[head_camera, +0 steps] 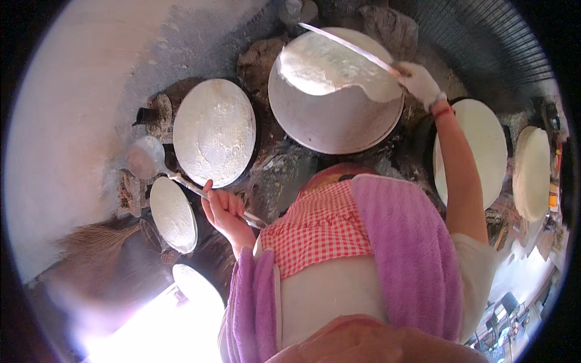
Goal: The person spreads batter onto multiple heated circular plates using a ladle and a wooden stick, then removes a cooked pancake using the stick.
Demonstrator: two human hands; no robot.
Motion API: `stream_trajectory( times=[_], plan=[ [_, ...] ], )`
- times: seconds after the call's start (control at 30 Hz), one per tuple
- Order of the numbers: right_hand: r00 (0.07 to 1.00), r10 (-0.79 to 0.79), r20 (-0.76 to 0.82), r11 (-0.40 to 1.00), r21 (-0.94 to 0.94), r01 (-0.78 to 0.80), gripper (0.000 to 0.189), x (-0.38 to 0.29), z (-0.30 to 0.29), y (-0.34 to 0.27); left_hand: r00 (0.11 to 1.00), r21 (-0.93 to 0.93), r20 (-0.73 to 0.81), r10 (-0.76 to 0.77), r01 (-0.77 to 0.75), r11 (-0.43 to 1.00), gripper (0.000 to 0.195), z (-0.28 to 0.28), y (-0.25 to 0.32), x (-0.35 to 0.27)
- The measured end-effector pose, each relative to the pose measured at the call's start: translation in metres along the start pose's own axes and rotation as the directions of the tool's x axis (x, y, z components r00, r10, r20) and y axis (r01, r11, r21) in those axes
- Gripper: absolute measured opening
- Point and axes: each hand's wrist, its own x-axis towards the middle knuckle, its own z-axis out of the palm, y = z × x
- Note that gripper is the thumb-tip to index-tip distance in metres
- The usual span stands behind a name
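My bare left hand [225,212] grips the long handle of a ladle [146,157], whose bowl hangs out to the left, beside the wall. In my gloved right hand [418,81] is a long thin flat stick [349,46], perhaps a spatula. It slants over the far part of a large round griddle [336,125]. A pale, wet-looking sheet of batter [336,68] covers that far part with an uneven edge. The near part of the griddle shows bare grey. Whether the stick touches the batter, I cannot tell.
A round pan with a white layer [214,131] stands at left, a smaller round one [174,214] nearer. On the right are another pale-topped round pan [472,152] and a stack of thin round sheets [531,174]. A straw broom [97,240] lies against the wall [77,113].
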Motion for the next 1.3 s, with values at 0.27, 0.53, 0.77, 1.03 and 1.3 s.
stream_trajectory(
  times=[0.27, 0.53, 0.77, 1.03, 1.3],
  plan=[
    [0.984, -0.044, 0.174, 0.999, -0.006, 0.045, 0.037, -0.028, 0.032, -0.022, 0.992, -0.003, 0.081, -0.096, 0.096, 0.995, 0.027, 0.007, -0.009, 0.048],
    [0.945, 0.105, 0.31, 0.994, 0.006, -0.112, 0.039, -0.013, 0.06, -0.042, 0.934, 0.539, 0.164, -0.316, 0.183, 0.822, 0.042, 0.012, -0.044, 0.091],
    [0.956, 0.293, 0.031, 0.913, 0.288, -0.289, 0.038, -0.084, 0.026, 0.001, 0.831, 0.746, 0.556, -0.025, -0.485, 0.457, 0.046, -0.003, -0.071, 0.07],
    [0.962, 0.125, 0.243, 0.992, -0.002, -0.128, 0.036, -0.076, 0.078, -0.057, 0.83, 0.728, 0.558, 0.007, -0.494, 0.475, 0.048, -0.023, -0.095, 0.029],
    [0.926, 0.367, -0.088, 0.91, -0.173, -0.377, 0.047, -0.257, 0.131, -0.034, 0.664, 0.665, 0.699, -0.265, -0.468, 0.582, 0.05, -0.046, -0.071, 0.006]
  ],
)
